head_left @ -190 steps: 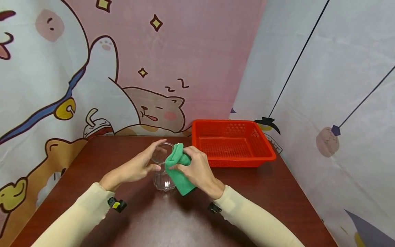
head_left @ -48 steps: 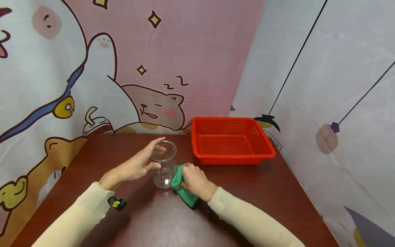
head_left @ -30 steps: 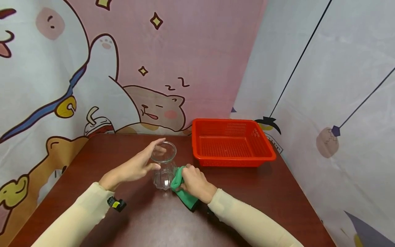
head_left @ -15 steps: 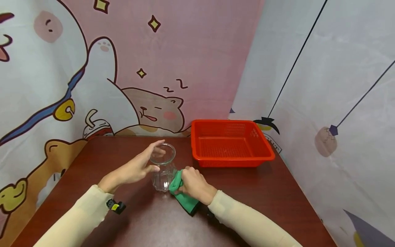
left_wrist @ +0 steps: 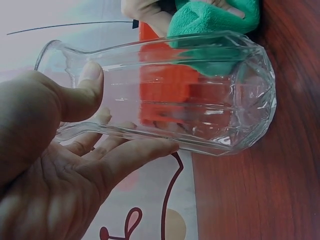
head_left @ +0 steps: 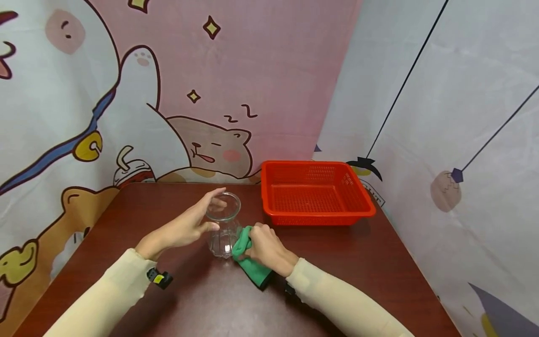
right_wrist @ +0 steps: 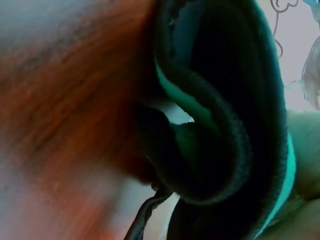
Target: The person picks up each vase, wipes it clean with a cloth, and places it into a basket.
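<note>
A clear glass vase (head_left: 222,236) with a flared rim and faceted base stands upright on the table. My left hand (head_left: 185,229) holds it round the neck from the left, thumb on the near side; in the left wrist view the fingers (left_wrist: 135,152) lie along the glass. In my right hand (head_left: 267,248) a bunched green cloth (head_left: 254,272) is gripped against the vase's lower right side, its loose end hanging toward the table. The right wrist view is filled by dark, shaded folds of the cloth (right_wrist: 235,150), which hide most of that hand.
A red perforated plastic basket (head_left: 317,216) stands at the back right, behind my right hand. The dark reddish wooden table (head_left: 219,309) meets a cartoon-printed backdrop (head_left: 278,93) at the back and right.
Since the earliest frame my right hand has brought the cloth down from beside the vase's rim to its lower right side. During the last second it shifts only slightly there. Left hand and vase stay put.
</note>
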`<state>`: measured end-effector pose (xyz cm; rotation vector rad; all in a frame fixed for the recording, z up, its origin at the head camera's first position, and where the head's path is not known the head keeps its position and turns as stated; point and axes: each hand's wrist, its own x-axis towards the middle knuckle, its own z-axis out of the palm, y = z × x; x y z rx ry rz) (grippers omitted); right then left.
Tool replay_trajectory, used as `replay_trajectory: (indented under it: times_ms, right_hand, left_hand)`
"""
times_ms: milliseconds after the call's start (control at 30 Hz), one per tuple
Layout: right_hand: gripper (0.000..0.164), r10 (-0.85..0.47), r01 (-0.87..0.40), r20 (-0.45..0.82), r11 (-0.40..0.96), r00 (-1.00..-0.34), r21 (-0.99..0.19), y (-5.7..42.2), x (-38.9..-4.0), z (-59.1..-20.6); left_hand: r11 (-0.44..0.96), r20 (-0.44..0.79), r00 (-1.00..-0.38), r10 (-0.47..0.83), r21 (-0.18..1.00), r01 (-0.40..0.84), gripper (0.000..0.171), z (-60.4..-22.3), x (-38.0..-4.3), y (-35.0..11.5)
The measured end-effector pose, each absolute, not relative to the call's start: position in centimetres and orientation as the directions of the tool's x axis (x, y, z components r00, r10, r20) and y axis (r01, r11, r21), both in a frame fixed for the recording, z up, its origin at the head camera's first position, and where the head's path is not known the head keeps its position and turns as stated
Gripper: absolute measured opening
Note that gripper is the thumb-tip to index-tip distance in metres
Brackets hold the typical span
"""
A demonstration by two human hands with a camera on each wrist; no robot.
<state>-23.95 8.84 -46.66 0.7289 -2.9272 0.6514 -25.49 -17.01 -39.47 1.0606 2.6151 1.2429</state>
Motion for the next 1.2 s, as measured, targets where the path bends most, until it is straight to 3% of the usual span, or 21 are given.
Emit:
replay_trajectory:
  times_ms: [567, 1200]
  right_hand:
    - [0.040, -0.413, -0.536, 0.350, 0.725, -0.841, -0.433, 8.8, -23.8, -45.4]
    - [0.051, -0.345, -0.551, 0.439, 0.634, -0.829, -0.542, 8.1, -23.7, -42.4]
  left_hand:
    - [0.434, 0.224, -0.765, 0.603, 0.713, 0.551, 0.095, -39.6, -25.1, -16.9]
    - [0.427, 0.238, -0.754, 0.612, 0.703, 0.568, 0.096, -39.5, -25.2, -17.2]
